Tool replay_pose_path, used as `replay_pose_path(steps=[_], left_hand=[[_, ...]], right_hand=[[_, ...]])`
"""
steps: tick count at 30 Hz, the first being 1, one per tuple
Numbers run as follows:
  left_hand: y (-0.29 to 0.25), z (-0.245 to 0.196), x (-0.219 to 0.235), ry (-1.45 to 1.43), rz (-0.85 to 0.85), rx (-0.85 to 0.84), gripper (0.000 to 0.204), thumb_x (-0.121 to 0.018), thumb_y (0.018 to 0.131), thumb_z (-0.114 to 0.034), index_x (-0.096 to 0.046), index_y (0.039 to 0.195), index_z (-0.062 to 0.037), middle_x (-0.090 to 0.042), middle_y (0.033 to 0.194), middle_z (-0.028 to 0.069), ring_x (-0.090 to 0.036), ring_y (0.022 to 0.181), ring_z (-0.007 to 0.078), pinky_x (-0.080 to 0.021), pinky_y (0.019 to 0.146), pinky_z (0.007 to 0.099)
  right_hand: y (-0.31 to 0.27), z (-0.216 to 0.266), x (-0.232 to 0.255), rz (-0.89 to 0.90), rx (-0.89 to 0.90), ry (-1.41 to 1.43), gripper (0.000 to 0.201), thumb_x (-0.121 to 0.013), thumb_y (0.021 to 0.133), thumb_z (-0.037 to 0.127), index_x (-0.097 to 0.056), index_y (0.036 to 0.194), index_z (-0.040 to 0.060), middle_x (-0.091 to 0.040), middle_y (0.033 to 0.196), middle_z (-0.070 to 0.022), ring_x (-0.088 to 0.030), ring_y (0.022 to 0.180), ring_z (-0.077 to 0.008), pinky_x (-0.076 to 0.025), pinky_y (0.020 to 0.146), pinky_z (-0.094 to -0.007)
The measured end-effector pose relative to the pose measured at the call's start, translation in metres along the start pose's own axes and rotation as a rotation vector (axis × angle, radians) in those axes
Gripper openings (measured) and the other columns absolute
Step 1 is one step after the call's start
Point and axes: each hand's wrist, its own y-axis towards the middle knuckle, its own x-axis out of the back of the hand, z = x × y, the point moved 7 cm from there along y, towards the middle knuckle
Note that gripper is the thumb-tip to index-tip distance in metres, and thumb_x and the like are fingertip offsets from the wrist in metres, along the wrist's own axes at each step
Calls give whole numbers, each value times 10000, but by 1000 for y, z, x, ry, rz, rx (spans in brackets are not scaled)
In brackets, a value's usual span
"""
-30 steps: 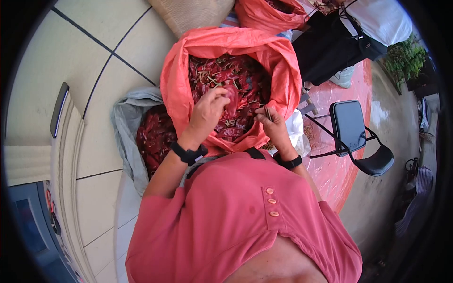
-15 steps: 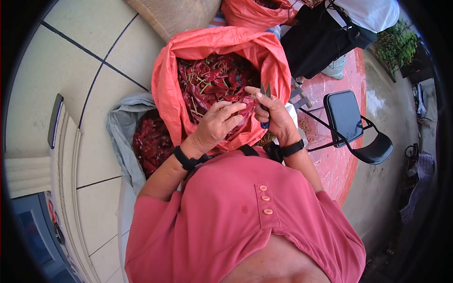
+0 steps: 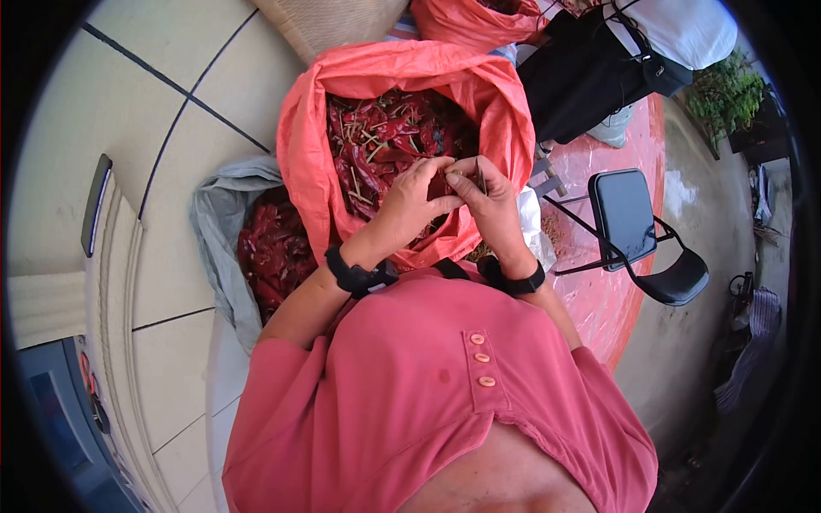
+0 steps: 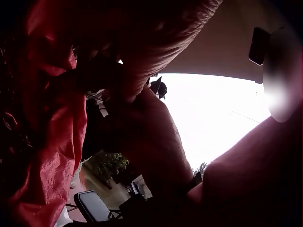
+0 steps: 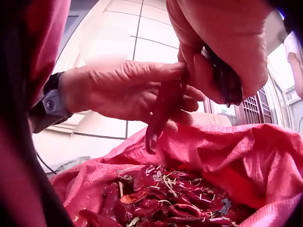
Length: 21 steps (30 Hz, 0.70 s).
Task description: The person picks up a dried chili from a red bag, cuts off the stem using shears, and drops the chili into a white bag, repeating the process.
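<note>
In the head view the left hand [image 3: 404, 209] and the right hand [image 3: 496, 209] meet at their fingertips above the front of an open red sack [image 3: 301, 137] of dried red chilies [image 3: 368, 167]. The right wrist view shows the left hand [image 5: 125, 90] pinching one long chili [image 5: 163, 111], which hangs down over the sack. Curled inside the right hand [image 5: 227, 38] is a dark-handled cutting tool [image 5: 227, 78]; its blades are mostly hidden. The left wrist view is dark, with both hands close together.
A grey sack [image 3: 224, 248] with more chilies stands left of the red one. Behind are another red sack [image 3: 466, 27], a woven sack [image 3: 338, 26] and a person in dark clothing [image 3: 569, 81]. A black folding chair [image 3: 624, 214] is at the right.
The right hand has turned, so the blades seen upright half a second ago hardly show. The left hand has moved up and right, and the fingertips of both hands have come together.
</note>
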Motion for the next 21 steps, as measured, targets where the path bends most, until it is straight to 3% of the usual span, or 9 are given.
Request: replay_pose_path(steps=[2, 4, 7, 8, 10, 11, 13, 15, 21], left_hand=[[-1, 8, -3, -201, 75, 151, 431, -708, 845, -196, -563, 1206, -8, -654, 1036, 137, -643, 944, 246, -495, 829, 349], [-4, 26, -15, -272, 186, 232, 346, -668, 883, -198, -578, 1148, 4, -658, 937, 119, -643, 859, 205, -497, 749, 319], [-10, 40, -32, -478, 383, 396, 256, -618, 924, -200, -587, 1054, 18, -655, 841, 96, -631, 786, 150, -484, 680, 290], [-14, 41, -39, -565, 453, 459, 239, -602, 936, -200, -587, 1022, 22, -653, 818, 89, -624, 771, 133, -477, 665, 283], [-11, 31, -31, -405, 358, 388, 260, -590, 946, -233, -569, 894, 20, -614, 697, 79, -599, 651, 142, -466, 590, 297], [-10, 30, -28, -274, 341, 333, 266, -588, 946, -236, -565, 877, 19, -605, 681, 80, -593, 630, 150, -465, 577, 305], [-10, 24, -21, -122, 260, 151, 286, -584, 945, -245, -543, 837, 17, -575, 632, 99, -579, 569, 178, -455, 539, 337], [-10, 19, -16, -88, 281, 93, 278, -589, 940, -243, -543, 855, 18, -578, 656, 127, -599, 597, 222, -459, 553, 353], [-3, -1, -9, 76, 277, -231, 262, -596, 931, -238, -544, 905, 17, -563, 745, 193, -607, 709, 359, -472, 610, 418]], right_hand=[[0, 9, 1, -7, 165, -248, 65, -636, 879, -9, -625, 932, 27, -585, 893, -9, -556, 813, -101, -462, 726, -241], [-4, 26, -6, 11, 333, -425, 29, -600, 917, 7, -617, 925, 29, -584, 914, 25, -541, 798, -61, -454, 706, -229], [-11, 27, -13, 25, 499, -671, 35, -570, 934, 1, -594, 940, 26, -589, 920, 4, -565, 793, -88, -473, 693, -242], [-9, 18, -8, 17, 322, -410, 26, -571, 934, 3, -577, 942, 27, -584, 898, -4, -571, 760, -98, -470, 652, -246], [-10, -1, -10, -2, -32, 107, 39, -573, 936, 6, -543, 945, 29, -573, 854, -20, -582, 693, -116, -465, 569, -252], [-9, -15, -4, -27, -150, 160, 45, -552, 972, 79, -529, 949, 47, -553, 786, 3, -487, 544, -80, -377, 462, -223], [-11, -22, -2, 7, -277, 299, 58, -562, 971, 105, -540, 952, 55, -529, 733, 13, -409, 487, -65, -322, 437, -216], [-12, -26, -5, 33, -366, 407, 71, -570, 969, 134, -560, 959, 65, -498, 665, 23, -344, 454, -44, -280, 423, -212], [-12, -29, -6, 102, -534, 727, 77, -552, 976, 132, -567, 955, 60, -481, 657, 43, -331, 454, -25, -267, 425, -203]])
